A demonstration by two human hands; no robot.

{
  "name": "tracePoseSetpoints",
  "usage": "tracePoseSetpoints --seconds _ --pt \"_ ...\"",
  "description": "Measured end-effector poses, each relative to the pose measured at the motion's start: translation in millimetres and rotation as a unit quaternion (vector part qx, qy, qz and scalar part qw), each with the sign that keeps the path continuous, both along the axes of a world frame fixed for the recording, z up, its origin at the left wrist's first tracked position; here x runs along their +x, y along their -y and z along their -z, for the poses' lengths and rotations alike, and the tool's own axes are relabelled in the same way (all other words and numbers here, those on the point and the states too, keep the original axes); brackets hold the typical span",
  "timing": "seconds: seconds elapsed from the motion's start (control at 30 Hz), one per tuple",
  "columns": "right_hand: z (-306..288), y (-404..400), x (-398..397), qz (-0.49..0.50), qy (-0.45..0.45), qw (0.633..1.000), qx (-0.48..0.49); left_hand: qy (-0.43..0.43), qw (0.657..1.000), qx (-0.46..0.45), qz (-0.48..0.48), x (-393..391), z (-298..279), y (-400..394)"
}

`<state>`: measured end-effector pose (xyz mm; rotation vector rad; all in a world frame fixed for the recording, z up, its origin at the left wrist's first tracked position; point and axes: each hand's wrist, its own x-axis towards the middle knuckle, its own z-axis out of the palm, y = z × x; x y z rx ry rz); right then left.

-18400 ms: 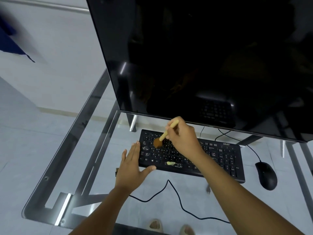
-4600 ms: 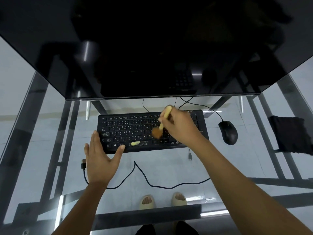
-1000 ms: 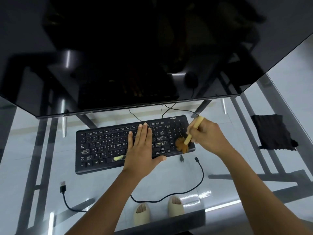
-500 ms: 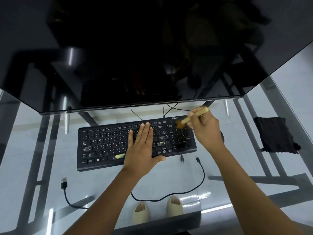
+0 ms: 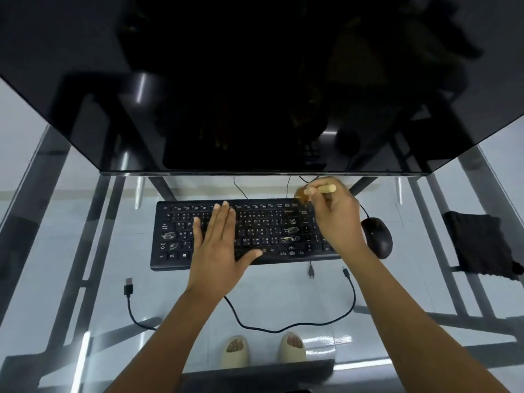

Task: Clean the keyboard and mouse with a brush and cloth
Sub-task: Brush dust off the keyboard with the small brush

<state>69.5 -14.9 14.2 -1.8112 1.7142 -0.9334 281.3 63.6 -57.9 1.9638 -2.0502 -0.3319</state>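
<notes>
Brushing step in hand: R hand (image 5: pixel 337 219) grips brush (image 5: pixel 314 192) w/ curled fingers, bristles at keyboard (image 5: pixel 272 234) top-right corner. L hand (image 5: pixel 219 248) lies flat, fingers straight, pressing on keys to steady it. Mouse (image 5: pixel 377 236) just right of kbd, cloth (image 5: pixel 479 245) well apart at right. Next probably: brush mouse, then fetch cloth

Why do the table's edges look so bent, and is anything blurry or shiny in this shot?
In the head view, the wide-angle lens splays the glass table's frame outward. The dark monitor acts as a mirror, showing dim reflections. Bright glare streaks lie on the glass near the sandals. The brush head in the right hand is smeared by motion; the left hand looks sharp.
</notes>
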Motion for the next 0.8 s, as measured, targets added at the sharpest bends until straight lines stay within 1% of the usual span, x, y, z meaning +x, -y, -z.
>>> tracePoseSetpoints --seconds 0.03,0.1,0.13,0.17,0.2,0.23,0.3,0.37,0.4,0.43,0.47,0.5,0.57,0.6,0.63,0.67,0.7,0.73,0.77,0.8 --pt "-3.2 -0.1 4.2 -0.009 0.030 0.999 0.032 -0.004 1.000 -0.002 -0.013 5.0 0.3 -3.6" --pt "-1.2 -2.2 15.0 -0.074 0.036 0.991 0.101 -0.010 0.999 -0.005 -0.036 15.7 1.9 -12.8" --pt "-0.9 -4.4 20.3 -0.097 0.006 0.990 0.100 -0.014 0.999 -0.006 -0.045 20.1 2.9 -16.9" --pt "-0.4 -5.7 24.7 -0.104 -0.005 0.991 0.080 -0.018 0.998 -0.008 -0.053 24.2 3.8 -21.0" --pt "-1.1 -5.9 27.5 -0.095 -0.014 0.995 0.040 -0.021 0.998 -0.010 -0.059 26.5 4.5 -23.5" --pt "-2.1 -7.1 32.4 -0.089 -0.002 0.996 0.022 -0.026 0.997 -0.014 -0.068 30.8 4.7 -27.3" --pt "-4.8 -9.4 37.2 -0.089 0.030 0.994 0.055 -0.035 0.996 -0.020 -0.083 36.6 3.7 -30.6" --pt "-2.2 -15.4 45.0 -0.138 0.013 0.985 0.107 -0.043 0.993 -0.021 -0.105 44.1 4.4 -35.0" --pt "-1.1 -18.8 48.8 -0.151 -0.025 0.983 0.098 -0.048 0.992 -0.020 -0.117 48.6 5.0 -38.0" --pt "-0.6 -21.4 51.4 -0.147 -0.037 0.986 0.068 -0.056 0.990 -0.019 -0.128 52.8 5.8 -40.8" --pt "-1.2 -22.7 54.0 -0.129 -0.033 0.991 0.024 -0.065 0.988 -0.019 -0.137 56.7 6.5 -43.7" --pt "-2.9 -23.6 55.0 -0.117 -0.018 0.993 0.006 -0.073 0.987 -0.021 -0.145 59.7 7.1 -46.3" --pt "-4.9 -24.4 57.4 -0.118 0.020 0.992 0.043 -0.083 0.983 -0.030 -0.163 65.9 8.2 -51.3" --pt "-3.1 -25.3 60.3 -0.139 0.014 0.987 0.079 -0.088 0.980 -0.032 -0.173 69.2 8.9 -54.4" --pt "-3.7 -27.8 63.4 -0.166 -0.010 0.981 0.104 -0.094 0.978 -0.032 -0.182 72.0 10.0 -57.1" --pt "-1.9 -29.1 64.8 -0.182 -0.047 0.977 0.101 -0.097 0.977 -0.029 -0.189 73.5 11.8 -59.2" --pt "0.0 -30.0 66.1 -0.183 -0.059 0.978 0.076 -0.099 0.976 -0.023 -0.192 73.9 13.8 -60.8" --pt "0.2 -29.6 67.6 -0.171 -0.063 0.983 0.026 -0.101 0.976 -0.015 -0.192 74.4 15.9 -61.9" --pt "-1.3 -29.2 69.5 -0.152 -0.048 0.987 -0.004 -0.104 0.976 -0.008 -0.192 75.3 18.4 -62.6" --pt "-3.4 -28.5 71.5 -0.139 -0.026 0.990 -0.005 -0.109 0.975 0.000 -0.192 76.7 21.2 -63.2"
